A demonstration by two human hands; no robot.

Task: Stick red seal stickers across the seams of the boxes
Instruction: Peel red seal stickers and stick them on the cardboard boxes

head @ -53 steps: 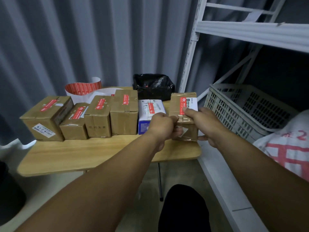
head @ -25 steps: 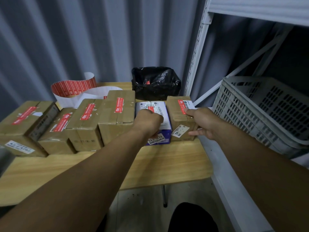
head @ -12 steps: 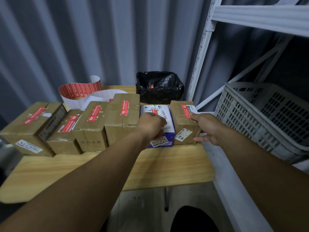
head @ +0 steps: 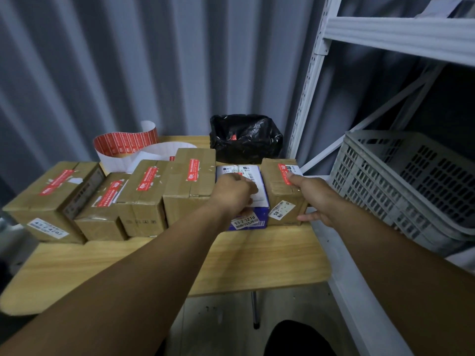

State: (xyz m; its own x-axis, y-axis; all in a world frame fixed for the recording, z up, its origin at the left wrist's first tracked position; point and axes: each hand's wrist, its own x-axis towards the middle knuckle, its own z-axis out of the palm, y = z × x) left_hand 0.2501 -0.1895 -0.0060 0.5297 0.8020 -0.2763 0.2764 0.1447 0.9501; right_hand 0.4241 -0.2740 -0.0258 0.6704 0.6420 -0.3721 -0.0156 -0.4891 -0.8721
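Several boxes stand in a row on the wooden table (head: 270, 258), and the visible tops carry red seal stickers. My left hand (head: 232, 192) rests with curled fingers on top of the white and blue box (head: 243, 170), hiding most of its sticker. My right hand (head: 312, 199) holds the rightmost brown box (head: 273, 183), with the forefinger on top by its red seal (head: 283, 168) and the thumb low at the side. A curled strip of red stickers (head: 123, 143) lies behind the row.
A black plastic bag (head: 244, 137) sits at the table's back. A grey slatted crate (head: 411, 181) fills the white rack's (head: 308, 86) lower shelf close on the right. Brown boxes (head: 48, 196) crowd the left half of the table. A corrugated wall stands behind.
The rightmost brown box came down from both hands onto the table beside the white and blue box. My left hand left it and moved onto the white and blue box.
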